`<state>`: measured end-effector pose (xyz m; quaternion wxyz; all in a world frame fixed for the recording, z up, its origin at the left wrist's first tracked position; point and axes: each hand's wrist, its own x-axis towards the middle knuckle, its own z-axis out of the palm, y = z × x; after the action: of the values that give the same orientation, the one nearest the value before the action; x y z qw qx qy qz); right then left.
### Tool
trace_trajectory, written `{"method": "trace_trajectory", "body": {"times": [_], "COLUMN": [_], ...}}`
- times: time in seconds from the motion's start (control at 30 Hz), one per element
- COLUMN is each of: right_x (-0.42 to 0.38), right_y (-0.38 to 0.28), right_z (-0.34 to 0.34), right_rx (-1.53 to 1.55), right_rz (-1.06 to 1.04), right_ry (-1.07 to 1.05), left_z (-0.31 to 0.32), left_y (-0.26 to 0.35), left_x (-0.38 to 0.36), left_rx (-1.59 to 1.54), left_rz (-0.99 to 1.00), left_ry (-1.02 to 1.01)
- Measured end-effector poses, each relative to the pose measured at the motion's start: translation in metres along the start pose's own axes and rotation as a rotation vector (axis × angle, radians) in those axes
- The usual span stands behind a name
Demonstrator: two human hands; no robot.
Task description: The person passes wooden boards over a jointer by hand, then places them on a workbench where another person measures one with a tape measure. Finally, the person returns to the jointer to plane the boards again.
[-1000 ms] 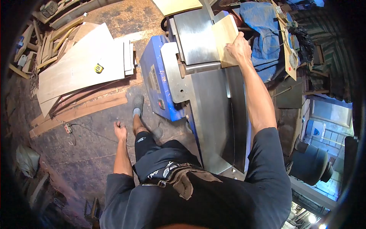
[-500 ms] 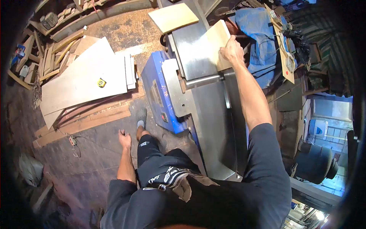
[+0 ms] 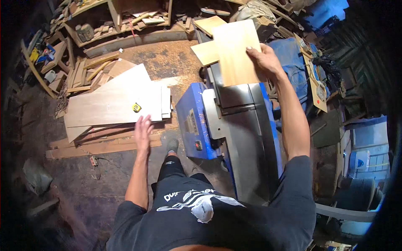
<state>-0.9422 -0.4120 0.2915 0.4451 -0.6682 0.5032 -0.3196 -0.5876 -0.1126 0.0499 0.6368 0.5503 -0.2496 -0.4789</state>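
Note:
A pale wooden board (image 3: pixel 235 52) is tilted up above the far table of a blue-bodied jointer (image 3: pixel 243 142). Gripping its right edge is my right hand (image 3: pixel 268 62), thumb on the face towards me and the other fingers hidden behind. Behind this board, part of another pale board (image 3: pixel 204 52) shows at the far end of the machine. My left hand (image 3: pixel 143 130) hangs free to the left, fingers apart and holding nothing. It appears near the edge of a stack of pale sheets (image 3: pixel 104 106), where a yellow and black tape measure (image 3: pixel 136 107) lies.
Wood offcuts (image 3: pixel 94 75) lie behind the sheets. Long planks (image 3: pixel 104 146) rest on the floor along the stack's near side. A blue tarp (image 3: pixel 289 60) covers things right of the jointer. Wooden shelves (image 3: pixel 119 21) with scraps line the back.
My right hand has lifted the board off the jointer's table and tilted its face towards me. My left hand has risen forward towards the sheets, and the view has shifted.

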Motion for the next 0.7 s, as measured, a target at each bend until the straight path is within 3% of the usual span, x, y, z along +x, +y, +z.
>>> {"method": "trace_trajectory", "body": {"times": [0.1, 0.23, 0.43, 0.5, 0.53, 0.57, 0.7], "right_x": [-0.038, -0.056, 0.006, 0.029, 0.042, 0.053, 0.080], "right_y": [-0.043, -0.029, -0.016, 0.003, 0.006, 0.008, 0.004], "right_z": [0.086, 0.185, 0.262, 0.289, 0.303, 0.315, 0.330], "right_rx": [0.518, 0.643, 0.657, 0.948, 1.019, 1.069, 1.197], "right_rz": [0.097, 0.140, 0.270, 0.402, 0.387, 0.415, 0.446], "right_ry": [-0.259, -0.325, -0.380, -0.388, -0.385, -0.348, -0.294], "left_z": [0.055, 0.064, 0.021, 0.005, -0.003, -0.010, -0.017], "left_y": [0.077, 0.129, 0.158, 0.163, 0.169, 0.176, 0.187], "left_x": [-0.012, 0.001, 0.098, 0.119, 0.136, 0.150, 0.196], "left_rx": [-0.334, -0.777, -0.744, -0.732, -0.579, -0.419, -0.342], "left_rz": [-0.038, -0.062, -0.133, -0.164, -0.163, -0.170, -0.167], "left_ry": [-0.275, -0.535, -0.503, -0.467, -0.463, -0.461, -0.524]}}
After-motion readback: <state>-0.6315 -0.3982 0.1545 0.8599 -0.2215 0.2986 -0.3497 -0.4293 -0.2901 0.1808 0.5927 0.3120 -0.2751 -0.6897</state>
